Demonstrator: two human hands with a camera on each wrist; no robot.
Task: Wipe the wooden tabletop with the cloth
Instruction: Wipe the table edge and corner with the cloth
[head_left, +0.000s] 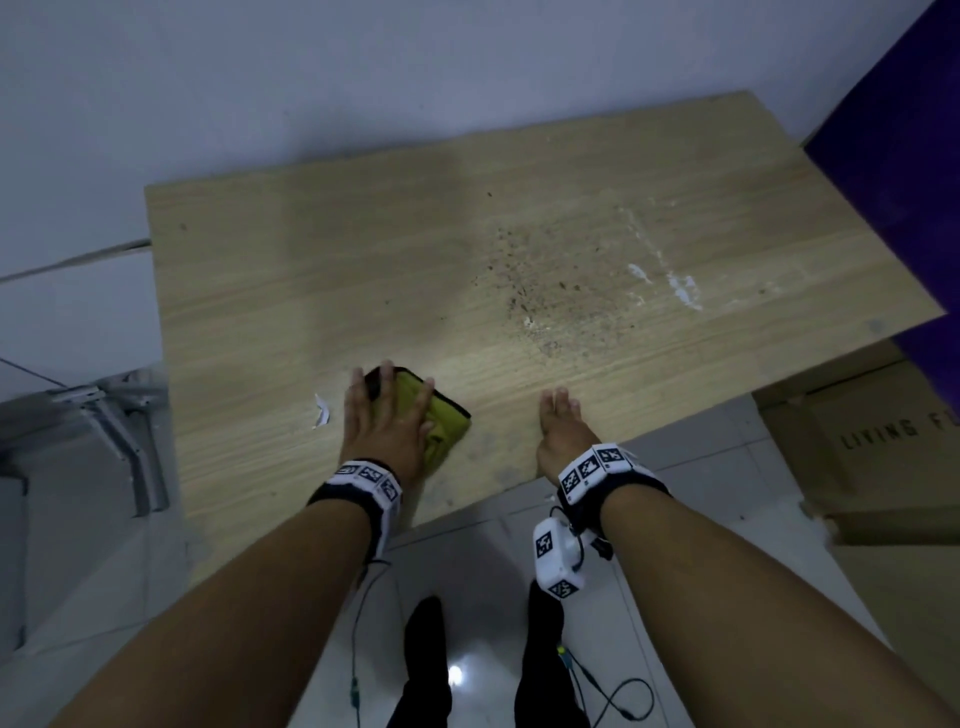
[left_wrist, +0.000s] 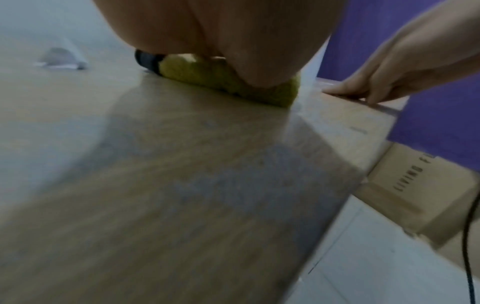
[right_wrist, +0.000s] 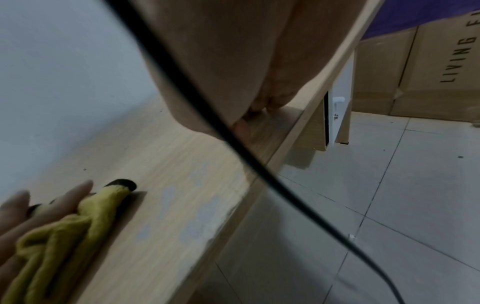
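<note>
A yellow-green cloth (head_left: 441, 415) with a black edge lies bunched on the wooden tabletop (head_left: 363, 270) near its front edge. My left hand (head_left: 387, 415) presses flat on it with straight, spread fingers; the cloth (left_wrist: 223, 80) shows under the palm in the left wrist view, and again as the cloth (right_wrist: 64, 226) in the right wrist view. My right hand (head_left: 558, 426) rests flat on the bare wood by the front edge, to the right of the cloth, holding nothing. Dark crumbs (head_left: 550, 280) and white smears (head_left: 675, 286) cover the tabletop's right half.
A small white scrap (head_left: 322, 410) lies just left of the cloth. A cardboard box (head_left: 872, 441) stands on the floor at the right, below a purple panel (head_left: 904, 130). A grey metal frame (head_left: 114, 426) sits left of the table. Wrist cables (right_wrist: 233, 144) hang down.
</note>
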